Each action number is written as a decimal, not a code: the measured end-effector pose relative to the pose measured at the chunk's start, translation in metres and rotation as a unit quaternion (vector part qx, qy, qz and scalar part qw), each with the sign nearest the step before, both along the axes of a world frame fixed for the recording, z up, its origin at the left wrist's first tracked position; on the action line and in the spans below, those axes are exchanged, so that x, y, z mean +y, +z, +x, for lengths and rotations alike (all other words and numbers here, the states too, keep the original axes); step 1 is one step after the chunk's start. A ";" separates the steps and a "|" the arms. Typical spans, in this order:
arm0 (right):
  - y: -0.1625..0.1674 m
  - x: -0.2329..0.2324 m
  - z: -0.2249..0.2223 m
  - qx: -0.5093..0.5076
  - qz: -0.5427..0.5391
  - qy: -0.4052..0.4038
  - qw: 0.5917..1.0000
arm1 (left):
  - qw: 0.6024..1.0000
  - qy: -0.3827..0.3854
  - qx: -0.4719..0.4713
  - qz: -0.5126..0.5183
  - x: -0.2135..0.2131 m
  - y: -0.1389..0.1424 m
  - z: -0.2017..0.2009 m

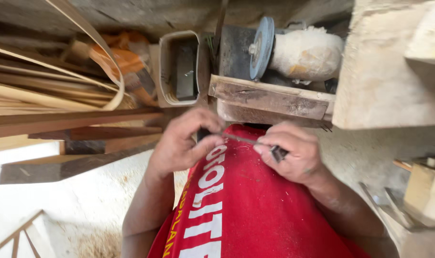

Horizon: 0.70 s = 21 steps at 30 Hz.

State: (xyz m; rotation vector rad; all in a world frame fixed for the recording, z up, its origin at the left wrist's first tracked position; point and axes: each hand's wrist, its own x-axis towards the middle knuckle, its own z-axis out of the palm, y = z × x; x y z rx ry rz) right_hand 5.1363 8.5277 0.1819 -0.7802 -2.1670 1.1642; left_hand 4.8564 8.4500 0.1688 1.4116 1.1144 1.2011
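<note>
My left hand [181,141] and my right hand [294,150] both grip a thin dark metal blade [239,139] that runs between them, held over the chest of my red shirt [255,205]. The left fingers pinch its dark end, and the right fingers close on the other end near a small dark handle piece. Just beyond my hands stands a bench grinder with a grey-blue grinding wheel [261,47] and a dust-coated motor body [306,53], mounted on a worn wooden block [270,98].
Long wooden planks [74,122] and curved thin strips [50,86] pile up at the left. A rectangular plastic container [179,67] sits beside the grinder. A pale concrete block [389,71] stands at the right. Sawdust covers the floor [83,200].
</note>
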 end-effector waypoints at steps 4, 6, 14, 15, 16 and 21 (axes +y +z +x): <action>-0.060 -0.051 0.004 -0.109 -0.224 -0.083 0.965 | 0.973 0.032 -0.004 -0.227 -0.052 -0.035 0.009; -0.101 -0.063 0.004 -0.118 -0.379 -0.176 0.901 | 0.958 0.091 -0.022 -0.270 -0.065 -0.060 0.016; -0.153 -0.076 0.024 -0.208 -0.135 -0.246 0.937 | 0.938 0.148 -0.161 -0.270 -0.064 -0.138 0.014; -0.152 -0.076 0.023 -0.279 -0.161 -0.250 0.913 | 0.942 0.135 -0.156 -0.265 -0.059 -0.143 0.013; -0.151 -0.075 0.021 -0.348 -0.188 -0.252 0.883 | 0.946 0.120 -0.151 -0.259 -0.055 -0.147 0.013; -0.158 -0.060 0.013 -0.280 0.149 -0.266 0.910 | 0.965 0.092 -0.122 -0.214 -0.035 -0.157 0.030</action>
